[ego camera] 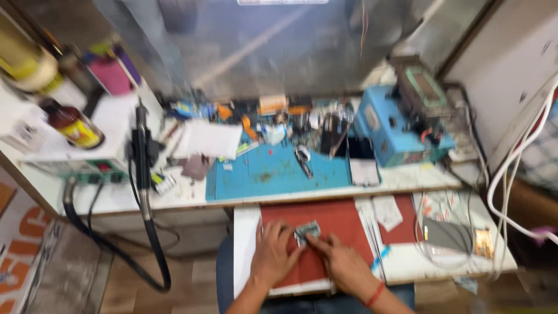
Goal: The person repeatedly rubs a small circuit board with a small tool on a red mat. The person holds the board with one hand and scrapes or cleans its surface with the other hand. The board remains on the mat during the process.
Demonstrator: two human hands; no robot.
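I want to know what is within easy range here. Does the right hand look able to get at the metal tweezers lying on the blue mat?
Probably yes. The right hand rests on the red mat, and the tweezers lie on the blue mat just beyond, with nothing standing between.

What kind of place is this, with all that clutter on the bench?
Probably a small electronics repair bench. A blue work mat covers the bench, a hot-air tool with a thick black hose stands at the left, and both hands, left hand and right hand, press on a small circuit board on a red mat.
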